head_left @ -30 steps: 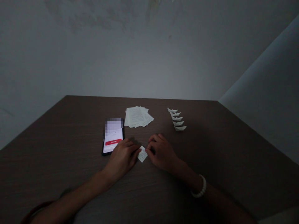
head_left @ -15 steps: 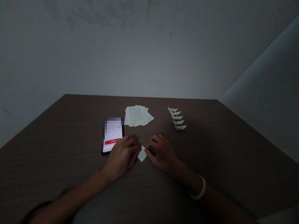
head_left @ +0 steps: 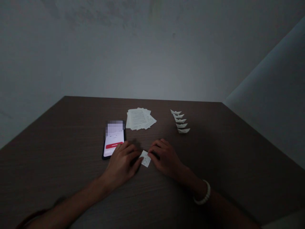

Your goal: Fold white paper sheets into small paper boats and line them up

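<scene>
A small folded piece of printed paper [head_left: 145, 159] lies between my two hands, low over the table, shaped like a tilted square. My left hand [head_left: 125, 159] touches its left corner with thumb and fingertips. On the other side, my right hand [head_left: 164, 157] pinches the right corner between thumb and curled fingers. Beyond my right hand stand several folded paper boats [head_left: 183, 130] in a slanting row. Part of the phone [head_left: 114, 140] is covered by my left hand's fingers.
A fanned stack of printed paper sheets [head_left: 140, 119] lies past the hands, near the middle. The dark wooden table [head_left: 71, 127] meets a grey wall [head_left: 152, 63] at its far edge. The phone's lit screen shows a red button.
The folded paper has turned slightly between my fingers. My left thumb has come a little away from its fingers, while my right hand stays nearly in place.
</scene>
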`<act>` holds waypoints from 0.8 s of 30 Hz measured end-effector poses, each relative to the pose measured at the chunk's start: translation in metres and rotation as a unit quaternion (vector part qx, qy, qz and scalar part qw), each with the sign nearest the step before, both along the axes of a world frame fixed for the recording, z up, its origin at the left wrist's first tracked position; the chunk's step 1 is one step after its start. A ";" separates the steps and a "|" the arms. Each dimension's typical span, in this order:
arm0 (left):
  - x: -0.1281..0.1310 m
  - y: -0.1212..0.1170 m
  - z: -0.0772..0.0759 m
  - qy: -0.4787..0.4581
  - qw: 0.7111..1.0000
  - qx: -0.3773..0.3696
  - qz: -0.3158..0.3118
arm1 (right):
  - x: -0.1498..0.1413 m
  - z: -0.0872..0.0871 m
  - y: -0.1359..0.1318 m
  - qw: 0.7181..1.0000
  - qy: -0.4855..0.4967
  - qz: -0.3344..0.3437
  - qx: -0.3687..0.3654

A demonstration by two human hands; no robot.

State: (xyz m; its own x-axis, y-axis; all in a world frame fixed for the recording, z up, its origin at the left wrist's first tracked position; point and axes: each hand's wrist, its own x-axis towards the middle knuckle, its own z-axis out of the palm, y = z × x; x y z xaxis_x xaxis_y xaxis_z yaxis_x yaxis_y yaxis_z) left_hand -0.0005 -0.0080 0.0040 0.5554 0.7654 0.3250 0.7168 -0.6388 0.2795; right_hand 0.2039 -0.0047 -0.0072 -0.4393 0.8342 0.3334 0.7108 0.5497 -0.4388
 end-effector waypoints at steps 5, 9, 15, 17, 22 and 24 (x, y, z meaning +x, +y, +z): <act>-0.001 0.004 -0.002 -0.029 0.999 -0.016 -0.010 | 0.002 -0.001 0.001 1.000 0.013 0.012 0.003; -0.002 0.005 -0.005 -0.050 0.998 -0.031 -0.008 | 0.002 -0.001 0.001 1.000 0.022 0.008 0.004; -0.002 0.005 -0.007 -0.051 0.998 -0.022 -0.010 | 0.001 -0.001 0.001 1.000 0.030 0.005 0.006; -0.002 0.005 -0.005 -0.035 0.999 -0.025 -0.012 | 0.000 -0.001 0.001 0.999 0.031 0.005 0.006; 0.001 0.004 0.000 0.001 0.999 -0.037 -0.001 | -0.001 -0.003 0.001 0.999 0.038 -0.007 0.002; 0.002 0.005 0.002 0.007 0.999 -0.040 0.004 | -0.002 -0.004 0.001 0.999 0.041 -0.012 0.001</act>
